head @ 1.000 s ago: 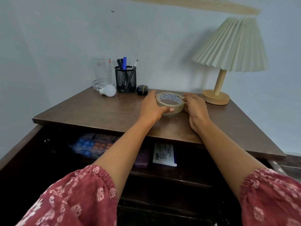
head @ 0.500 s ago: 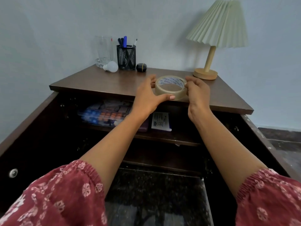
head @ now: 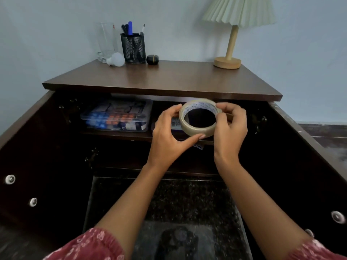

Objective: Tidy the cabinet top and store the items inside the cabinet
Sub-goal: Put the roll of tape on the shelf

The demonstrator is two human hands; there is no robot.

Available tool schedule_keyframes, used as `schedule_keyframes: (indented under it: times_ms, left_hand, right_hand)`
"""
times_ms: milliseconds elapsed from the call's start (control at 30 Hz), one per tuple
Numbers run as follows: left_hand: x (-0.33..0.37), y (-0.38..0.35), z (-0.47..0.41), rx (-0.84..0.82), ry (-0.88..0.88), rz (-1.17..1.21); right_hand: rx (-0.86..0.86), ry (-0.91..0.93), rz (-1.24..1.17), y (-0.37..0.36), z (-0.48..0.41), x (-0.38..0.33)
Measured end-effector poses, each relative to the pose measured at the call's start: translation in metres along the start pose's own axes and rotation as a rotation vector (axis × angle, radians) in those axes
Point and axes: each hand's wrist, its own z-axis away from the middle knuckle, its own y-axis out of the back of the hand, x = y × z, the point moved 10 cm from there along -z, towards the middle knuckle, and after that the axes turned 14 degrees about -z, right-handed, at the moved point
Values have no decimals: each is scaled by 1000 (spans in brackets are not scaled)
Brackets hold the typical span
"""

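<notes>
Fingers (head: 174, 110) of the left hand (head: 169, 136) and right hand (head: 231, 126) pinch the tape roll (head: 197, 131) in the air before the upper shelf (head: 116, 132), right of a clear box (head: 116, 117). Glass (head: 105, 42), pen holder (head: 133, 48) and lamp (head: 228, 62) stand on the far surface (head: 169, 77); a packet (head: 175, 121) behind the roll is mostly hidden

Gathered dark-red sleeves (head: 90, 244), seemingly printed with pale flowers.

The brown tabletop (head: 169, 79) lies above and beyond the fingers (head: 224, 109). Along its back edge, up and left of the fingers, stand a clear glass (head: 105, 42), a white bulb (head: 116, 59) just beside it, a mesh pen holder (head: 133, 48) and a small black case (head: 152, 59). Up and right of them stands a lamp (head: 227, 62). Left of the fingers, at their level, the shelf (head: 116, 133) carries a clear plastic box (head: 116, 115).
</notes>
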Motion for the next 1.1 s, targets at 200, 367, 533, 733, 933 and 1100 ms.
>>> schedule_keyframes:
  times_ms: [200,367,533,733,933,1100]
  left_hand:
    - [-19,-49,19,-207,134,2]
    - [-30,-93,7,-345,197,-43]
    - [-49,-130,-21,-406,211,-276]
    - [-75,-173,-33,-440,255,-394]
    - [-85,-187,-41,-365,269,-452]
    - [-90,-197,-44,-407,243,-472]
  right_hand:
    - [68,-149,79,25,1,54]
    - [62,-265,127,27,-20,97]
    - [40,-324,175,20,-49,128]
    - [5,-356,206,14,-80,169]
    - [-73,-363,198,5,-100,201]
    - [-74,-361,210,6,-107,212]
